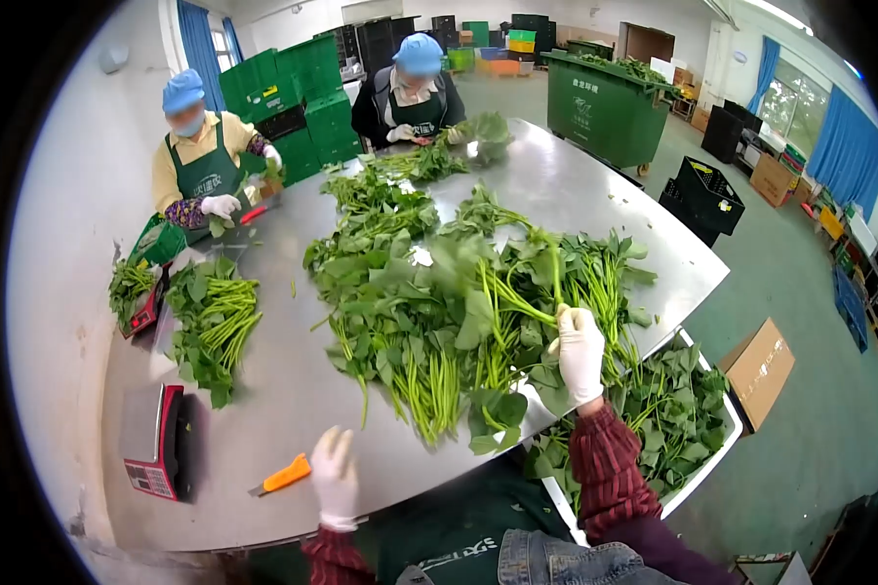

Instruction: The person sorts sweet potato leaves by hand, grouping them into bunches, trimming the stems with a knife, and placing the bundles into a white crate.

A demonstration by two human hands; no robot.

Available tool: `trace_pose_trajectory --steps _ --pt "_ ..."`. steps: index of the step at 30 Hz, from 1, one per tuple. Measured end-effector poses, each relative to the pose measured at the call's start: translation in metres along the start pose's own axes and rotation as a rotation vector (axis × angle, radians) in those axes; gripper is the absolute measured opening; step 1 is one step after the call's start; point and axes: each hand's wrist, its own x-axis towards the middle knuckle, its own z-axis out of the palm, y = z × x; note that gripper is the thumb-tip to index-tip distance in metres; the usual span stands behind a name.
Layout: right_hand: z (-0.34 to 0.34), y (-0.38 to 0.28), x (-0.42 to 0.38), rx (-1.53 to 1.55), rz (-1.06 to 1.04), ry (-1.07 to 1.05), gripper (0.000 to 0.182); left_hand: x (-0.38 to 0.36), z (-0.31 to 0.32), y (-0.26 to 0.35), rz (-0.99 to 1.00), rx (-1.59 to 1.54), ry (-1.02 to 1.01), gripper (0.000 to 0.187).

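My right hand [580, 356], in a white glove, is closed round the stems of a bunch of leafy greens [517, 304]. The bunch is lifted over the large pile of leafy greens [385, 327] on the metal table. My left hand [335, 476], gloved too, hovers near the table's front edge with its fingers stretched upward and nothing in them. Just left of it lies an orange-handled knife [283, 475], its blade pointing left. A white crate [717, 444] filled with more greens stands below the table edge, partly hidden by my right arm.
Two co-workers in blue caps handle greens across the metal table [293, 390]. A red scale [154, 444] and a separate bunch of stems [215, 317] are at the left. A cardboard box [759, 373], black crates [704, 195] and a green wheeled bin [605, 112] stand right.
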Motion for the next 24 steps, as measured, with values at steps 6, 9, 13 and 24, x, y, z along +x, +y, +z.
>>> trace_pose_trajectory --steps 6,9,13,24 --pt "0.004 -0.02 -0.027 -0.105 -0.035 0.002 0.019 0.086 0.035 0.137 0.706 -0.26 -0.079 0.047" --pt "-0.003 -0.018 -0.041 -0.021 -0.076 0.024 0.02 0.124 0.077 0.145 0.78 -0.059 -0.158 0.041" --pt "-0.026 -0.004 -0.042 0.114 0.076 0.084 0.019 0.13 0.147 0.071 0.529 0.135 -0.364 0.034" --pt "0.0 -0.003 -0.08 0.009 -0.148 -0.116 0.018 0.107 0.067 0.169 -0.012 -0.926 -0.16 0.02"
